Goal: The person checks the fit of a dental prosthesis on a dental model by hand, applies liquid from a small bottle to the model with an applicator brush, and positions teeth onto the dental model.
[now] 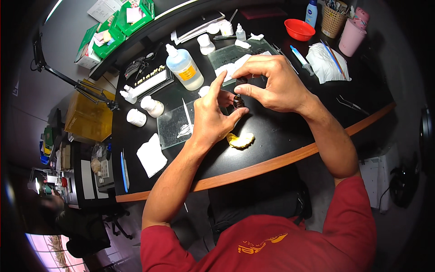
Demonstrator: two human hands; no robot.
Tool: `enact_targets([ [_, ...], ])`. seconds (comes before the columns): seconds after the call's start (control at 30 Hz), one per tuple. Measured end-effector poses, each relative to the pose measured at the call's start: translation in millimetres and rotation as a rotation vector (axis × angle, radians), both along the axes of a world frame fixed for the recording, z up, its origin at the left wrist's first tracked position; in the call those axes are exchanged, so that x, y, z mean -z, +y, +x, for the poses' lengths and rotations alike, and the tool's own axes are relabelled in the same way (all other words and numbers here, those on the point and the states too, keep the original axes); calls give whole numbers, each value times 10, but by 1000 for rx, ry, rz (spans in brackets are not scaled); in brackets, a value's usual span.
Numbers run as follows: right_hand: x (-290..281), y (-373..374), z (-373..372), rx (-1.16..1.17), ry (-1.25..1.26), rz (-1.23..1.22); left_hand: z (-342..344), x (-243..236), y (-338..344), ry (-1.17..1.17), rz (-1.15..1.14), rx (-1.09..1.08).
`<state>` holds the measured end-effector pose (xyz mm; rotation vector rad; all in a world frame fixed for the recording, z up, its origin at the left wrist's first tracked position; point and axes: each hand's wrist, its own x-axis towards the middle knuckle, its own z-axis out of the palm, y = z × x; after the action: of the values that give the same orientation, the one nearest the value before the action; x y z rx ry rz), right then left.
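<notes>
Above a smooth, wood-edged black bench [290, 133], the left hand [209, 115] curves around a small, shiny brown bottle [239, 103]; the right hand [284, 88] pinches a dark cap [242, 80] just above it. Nearby lie a curved yellow piece [240, 140], a white-smeared glass slab [170, 121] and a translucent squeeze bottle [180, 63].

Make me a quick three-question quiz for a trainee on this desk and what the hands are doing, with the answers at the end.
1. Which hand holds the small brown bottle?
2. What colour is the bowl? A) green B) red C) blue
3. True or false: the yellow piece lies on the black tabletop.

Key:
1. The left hand.
2. B.
3. True.
</notes>
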<state>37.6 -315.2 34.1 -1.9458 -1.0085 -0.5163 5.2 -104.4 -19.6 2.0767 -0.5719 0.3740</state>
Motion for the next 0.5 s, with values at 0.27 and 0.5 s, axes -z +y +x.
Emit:
enact_targets([
  [0.27, 14, -6, 19, -2, -32, 40, -9, -4, -8, -7, -1, 5],
  [0.5, -43, -37, -33, -2, 25, 12, -15, -29, -17, -7, 25, 6],
])
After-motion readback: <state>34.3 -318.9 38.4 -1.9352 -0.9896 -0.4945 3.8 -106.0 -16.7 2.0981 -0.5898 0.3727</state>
